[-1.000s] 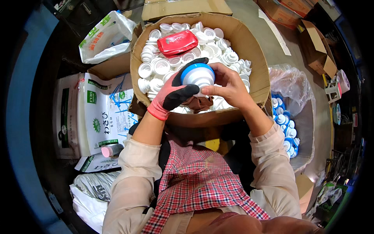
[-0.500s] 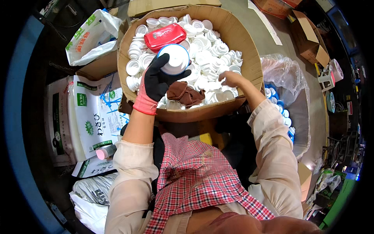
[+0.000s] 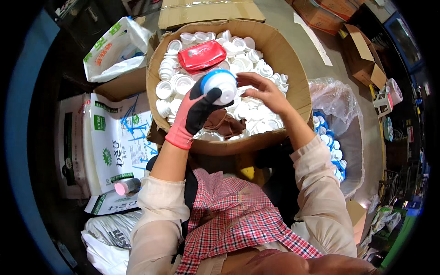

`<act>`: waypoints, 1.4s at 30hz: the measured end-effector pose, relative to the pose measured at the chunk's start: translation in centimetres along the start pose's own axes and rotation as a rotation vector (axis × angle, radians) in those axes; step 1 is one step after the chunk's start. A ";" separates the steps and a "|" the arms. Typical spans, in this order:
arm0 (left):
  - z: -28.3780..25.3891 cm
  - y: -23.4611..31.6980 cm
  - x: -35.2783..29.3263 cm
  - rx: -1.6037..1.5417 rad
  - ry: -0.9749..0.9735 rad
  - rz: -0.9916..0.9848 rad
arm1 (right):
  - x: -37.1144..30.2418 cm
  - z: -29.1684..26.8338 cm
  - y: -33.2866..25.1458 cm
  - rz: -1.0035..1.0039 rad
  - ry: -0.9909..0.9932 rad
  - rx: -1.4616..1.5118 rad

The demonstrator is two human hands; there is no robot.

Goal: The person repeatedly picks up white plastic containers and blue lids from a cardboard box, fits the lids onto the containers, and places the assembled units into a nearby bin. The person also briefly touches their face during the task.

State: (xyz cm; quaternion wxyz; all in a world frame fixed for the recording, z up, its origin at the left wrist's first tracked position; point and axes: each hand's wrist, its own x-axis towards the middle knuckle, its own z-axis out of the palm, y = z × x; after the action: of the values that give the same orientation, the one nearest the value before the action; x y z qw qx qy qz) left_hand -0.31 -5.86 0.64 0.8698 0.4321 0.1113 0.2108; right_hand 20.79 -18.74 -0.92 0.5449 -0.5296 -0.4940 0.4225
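One domed, blue-rimmed white plastic piece [image 3: 223,86] is grasped by the gloved left hand [image 3: 197,112]; beside it, the bare right hand [image 3: 269,94] hovers unclenched above ridged white caps [image 3: 184,84].

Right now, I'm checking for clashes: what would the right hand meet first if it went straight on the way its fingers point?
The right hand would probably meet the blue-and-white cap held in the left hand; depth between them is hard to judge.

head view | left fisheye, head-worn | faces steeply down | near, over hands [image 3: 198,110] and carton [image 3: 293,68]
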 end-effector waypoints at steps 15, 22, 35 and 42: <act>4.1 -4.4 0.5 0.344 -0.254 -0.012 | -22.4 -3.5 -4.7 0.148 0.788 -0.463; 4.2 -6.5 1.5 0.593 -0.260 -0.150 | -51.4 -15.2 2.8 1.019 0.780 -1.031; 2.8 -9.9 3.9 0.825 -0.338 -0.348 | -61.9 -16.0 17.0 1.660 0.679 -0.588; 1.9 -10.0 3.3 0.954 -0.315 -0.359 | -58.7 -15.1 15.0 1.544 0.574 -0.986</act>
State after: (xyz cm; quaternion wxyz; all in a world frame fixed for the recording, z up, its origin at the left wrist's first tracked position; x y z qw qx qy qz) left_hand 6.02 -11.06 -6.29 0.6053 0.7800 0.1353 -0.0829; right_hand 27.58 -77.63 -20.43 -0.0675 -0.9619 0.0214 0.2639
